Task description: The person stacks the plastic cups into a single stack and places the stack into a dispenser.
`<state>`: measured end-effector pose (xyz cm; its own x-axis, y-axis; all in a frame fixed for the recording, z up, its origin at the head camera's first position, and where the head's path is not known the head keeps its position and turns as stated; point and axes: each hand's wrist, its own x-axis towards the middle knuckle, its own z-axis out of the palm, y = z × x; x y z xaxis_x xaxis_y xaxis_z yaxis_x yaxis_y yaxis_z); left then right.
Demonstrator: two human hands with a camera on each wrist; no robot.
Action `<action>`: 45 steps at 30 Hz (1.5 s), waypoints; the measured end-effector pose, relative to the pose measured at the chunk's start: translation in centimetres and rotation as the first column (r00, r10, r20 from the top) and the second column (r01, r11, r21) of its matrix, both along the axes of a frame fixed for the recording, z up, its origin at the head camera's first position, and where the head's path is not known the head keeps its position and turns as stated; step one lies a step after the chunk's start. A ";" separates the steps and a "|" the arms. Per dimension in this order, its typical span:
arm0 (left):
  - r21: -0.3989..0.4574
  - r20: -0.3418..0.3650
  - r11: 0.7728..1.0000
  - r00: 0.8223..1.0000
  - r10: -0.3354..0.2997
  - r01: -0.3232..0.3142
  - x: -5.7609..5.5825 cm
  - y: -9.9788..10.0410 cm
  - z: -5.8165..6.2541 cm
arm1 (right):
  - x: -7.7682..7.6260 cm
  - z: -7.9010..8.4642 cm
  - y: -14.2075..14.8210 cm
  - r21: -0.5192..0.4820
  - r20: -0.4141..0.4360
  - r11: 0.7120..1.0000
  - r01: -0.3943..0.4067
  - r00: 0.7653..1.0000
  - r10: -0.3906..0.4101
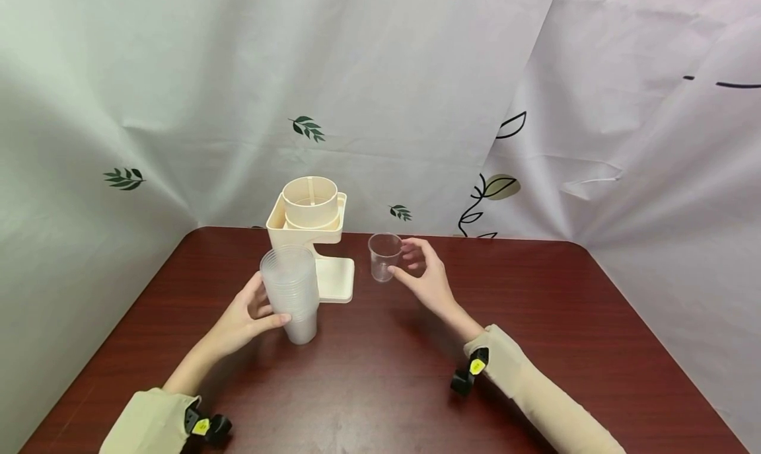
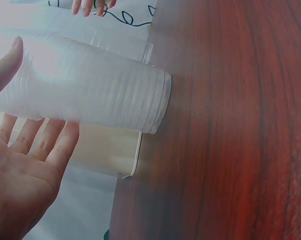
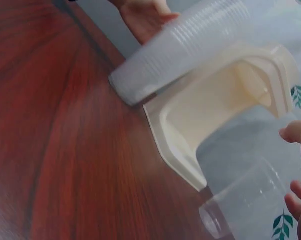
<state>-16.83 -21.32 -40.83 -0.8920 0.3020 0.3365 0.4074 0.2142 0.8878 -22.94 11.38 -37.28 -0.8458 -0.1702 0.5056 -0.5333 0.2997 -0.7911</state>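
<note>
A tall stack of clear plastic cups (image 1: 290, 285) stands in front of a cream cup dispenser (image 1: 312, 209). My left hand (image 1: 246, 315) holds this stack from the left, thumb across the near side and fingers behind; in the left wrist view the fingers (image 2: 45, 140) lie along the stack. To the right of the dispenser is a single clear cup (image 1: 383, 265), upright on the table. Around its right side my right hand (image 1: 425, 272) is spread, thumb and fingers parted. The right wrist view shows the fingertips (image 3: 293, 132) apart from the single cup (image 3: 243, 200).
The dispenser has a round holder on top and a flat base plate (image 1: 335, 279) below. All of it stands at the back of a dark red wooden table (image 1: 380, 388). A white cloth (image 1: 380, 97) with leaf prints hangs behind the table.
</note>
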 end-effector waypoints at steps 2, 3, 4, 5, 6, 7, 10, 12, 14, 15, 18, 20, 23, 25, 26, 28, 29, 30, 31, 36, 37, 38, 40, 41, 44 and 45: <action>-0.002 0.001 1.000 1.000 0.001 -0.001 0.0 0.0 0.0 | -0.3 0.0 0.1 0.000 -0.010 1.000 0.031 0.999 -0.031; -0.002 0.000 1.000 1.000 0.001 -0.001 0.0 0.0 0.0 | -0.4 -0.1 0.2 -0.004 -0.007 0.999 0.041 0.999 -0.041; -0.002 0.000 1.000 1.000 0.000 0.000 0.0 0.0 0.0 | -0.6 -0.2 0.3 -0.010 -0.001 0.999 0.050 0.999 -0.050; -0.003 -0.001 1.000 1.000 0.000 0.000 0.0 0.0 0.0 | -0.7 -0.3 0.3 -0.015 0.012 0.998 0.055 0.998 -0.055; -0.002 -0.002 1.000 1.000 -0.001 0.001 0.0 0.0 0.0 | -0.9 -0.4 0.4 -0.020 0.026 0.998 0.060 0.998 -0.059; -0.001 -0.003 1.000 1.000 -0.001 0.001 0.0 0.0 0.0 | -1.0 -0.4 0.5 -0.027 0.043 0.998 0.061 0.997 -0.060; 0.002 -0.006 1.000 1.000 -0.003 0.003 0.0 0.0 -0.1 | -1.4 -0.6 0.7 -0.050 0.102 0.996 0.069 0.993 -0.063; 0.002 -0.006 1.000 1.000 -0.003 0.003 0.0 0.0 -0.1 | -1.7 -0.6 0.8 -0.050 0.139 0.996 0.070 0.988 -0.063; -0.001 -0.006 1.000 1.000 -0.003 0.003 0.0 0.0 -0.1 | -2.0 -0.8 0.8 -0.039 0.172 0.997 0.066 0.983 -0.059; -0.002 -0.006 1.000 1.000 -0.002 0.002 0.0 0.0 0.0 | -2.1 -0.9 0.8 -0.032 0.189 0.998 0.059 0.981 -0.052; -0.006 -0.006 1.000 1.000 0.003 -0.003 0.0 0.0 0.0 | -2.4 -1.2 0.7 -0.019 0.236 0.999 0.032 0.971 -0.027; -0.008 -0.006 1.000 1.000 0.004 -0.004 0.0 -0.1 0.0 | -2.6 -1.4 0.6 -0.021 0.265 1.000 0.018 0.964 -0.012; -0.007 -0.005 1.000 1.000 0.006 -0.006 0.0 -0.1 0.0 | -2.9 -1.6 0.4 -0.030 0.300 1.000 0.006 0.954 0.003; -0.007 -0.003 1.000 1.000 0.009 -0.009 0.0 0.0 -0.1 | -3.0 -1.7 0.2 -0.036 0.317 0.999 -0.001 0.948 0.012; -0.006 -0.002 1.000 1.000 0.010 -0.010 0.0 0.0 -0.1 | -3.1 -1.7 0.1 -0.036 0.325 0.999 -0.004 0.946 0.016; -0.005 0.001 1.000 1.000 0.012 -0.012 0.0 0.0 -0.1 | -3.2 -1.6 -0.1 -0.040 0.343 0.999 -0.014 0.939 0.027; -0.005 0.001 1.000 1.000 0.013 -0.013 0.0 0.0 -0.1 | -3.2 -1.6 -0.2 -0.040 0.350 0.999 -0.018 0.936 0.031; -0.004 0.001 1.000 1.000 0.013 -0.013 0.0 0.0 -0.1 | -3.2 -1.5 -0.3 -0.040 0.360 0.999 -0.020 0.932 0.033; -0.003 0.000 1.000 1.000 0.013 -0.013 0.0 0.0 -0.1 | -3.2 -1.5 -0.4 -0.040 0.370 0.999 -0.022 0.928 0.035; 0.000 -0.002 1.000 1.000 0.012 -0.012 0.0 0.0 -0.1 | -4.1 -2.2 -1.1 -0.059 0.389 0.998 -0.025 0.920 0.046; 0.001 -0.001 1.000 1.000 0.011 -0.011 0.0 0.0 -0.1 | -4.5 -2.5 -1.2 -0.072 0.391 0.997 -0.026 0.919 0.052; 0.000 -0.001 1.000 1.000 0.012 -0.012 0.0 0.0 -0.1 | -4.8 -2.9 -1.3 -0.086 0.392 0.996 -0.027 0.918 0.058; -0.002 0.000 1.000 1.000 0.016 -0.016 0.1 0.0 0.0 | -5.5 -3.7 -1.4 -0.107 0.394 0.994 -0.023 0.917 0.064; -0.003 0.001 1.000 1.000 0.017 -0.017 0.1 0.0 0.0 | -5.8 -4.1 -1.5 -0.112 0.391 0.994 -0.019 0.918 0.061; -0.006 0.006 1.000 1.000 0.019 -0.019 0.1 0.0 0.0 | -6.2 -4.7 -1.8 -0.118 0.380 0.993 0.001 0.924 0.044; -0.006 0.007 1.000 1.000 0.020 -0.020 0.1 0.0 0.1 | -6.3 -4.7 -1.9 -0.114 0.375 0.993 0.006 0.926 0.037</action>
